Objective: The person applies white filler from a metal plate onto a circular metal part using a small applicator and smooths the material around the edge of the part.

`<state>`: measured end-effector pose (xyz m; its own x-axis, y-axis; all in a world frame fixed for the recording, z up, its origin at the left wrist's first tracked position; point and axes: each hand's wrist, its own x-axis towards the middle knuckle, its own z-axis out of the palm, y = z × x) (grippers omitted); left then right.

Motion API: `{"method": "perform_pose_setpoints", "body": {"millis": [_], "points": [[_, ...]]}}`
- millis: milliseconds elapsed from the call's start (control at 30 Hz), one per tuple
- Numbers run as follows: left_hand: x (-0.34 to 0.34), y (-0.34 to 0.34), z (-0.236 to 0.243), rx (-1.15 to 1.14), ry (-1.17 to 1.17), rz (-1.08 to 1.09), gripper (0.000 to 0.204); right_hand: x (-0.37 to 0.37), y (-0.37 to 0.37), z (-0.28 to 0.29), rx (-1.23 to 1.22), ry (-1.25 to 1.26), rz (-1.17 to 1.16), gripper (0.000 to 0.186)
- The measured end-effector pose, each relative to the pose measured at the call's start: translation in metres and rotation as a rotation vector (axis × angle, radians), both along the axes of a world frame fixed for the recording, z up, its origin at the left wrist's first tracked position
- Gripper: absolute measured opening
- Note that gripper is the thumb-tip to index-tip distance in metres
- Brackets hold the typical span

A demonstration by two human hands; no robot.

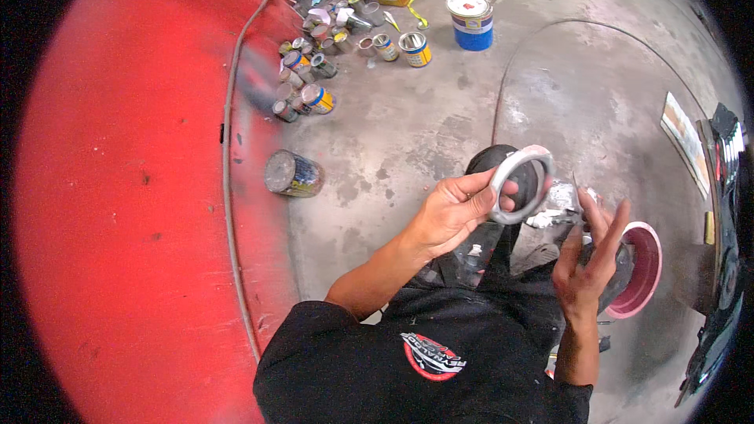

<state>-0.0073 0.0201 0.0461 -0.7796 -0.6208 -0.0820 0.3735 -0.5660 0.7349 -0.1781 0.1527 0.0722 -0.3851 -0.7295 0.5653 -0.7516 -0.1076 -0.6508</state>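
Head: ring in left hand

A red wall is filling the left, a grey hose is running along it, and a grimy paint can is sitting near it. Farther off, clustered cans are crowding the concrete floor; a blue bucket is standing to their right.
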Motion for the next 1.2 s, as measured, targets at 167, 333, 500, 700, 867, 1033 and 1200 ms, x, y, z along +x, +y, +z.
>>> {"method": "perform_pose_setpoints", "body": {"millis": [167, 333, 500, 700, 867, 1033, 1200], "points": [[-0.005, 0.008, -0.006, 0.051, 0.096, 0.0, 0.036, 0.003, -0.015, -0.004, -0.102, 0.565, 0.066, 0.06], [-0.012, 0.02, -0.012, 0.045, 0.024, 0.028, 0.043, 0.006, -0.015, -0.016, -0.048, 0.58, 0.108, 0.054], [-0.018, 0.022, -0.011, 0.033, -0.015, -0.001, 0.043, 0.006, -0.016, -0.018, -0.061, 0.555, 0.077, 0.055], [-0.016, 0.022, -0.015, 0.044, -0.002, -0.051, 0.045, 0.007, -0.018, -0.028, -0.056, 0.583, 0.078, 0.052], [-0.012, 0.019, -0.015, 0.045, -0.003, -0.06, 0.045, 0.003, -0.01, -0.036, -0.099, 0.677, 0.046, 0.048], [-0.006, 0.014, -0.015, -0.014, -0.058, 0.0, 0.045, -0.001, -0.002, -0.012, -0.005, 0.571, -0.05, 0.057], [-0.001, 0.012, -0.012, -0.167, -0.18, 0.042, 0.044, -0.009, 0.0, 0.034, 0.389, 0.322, 0.149, 0.081]]}}
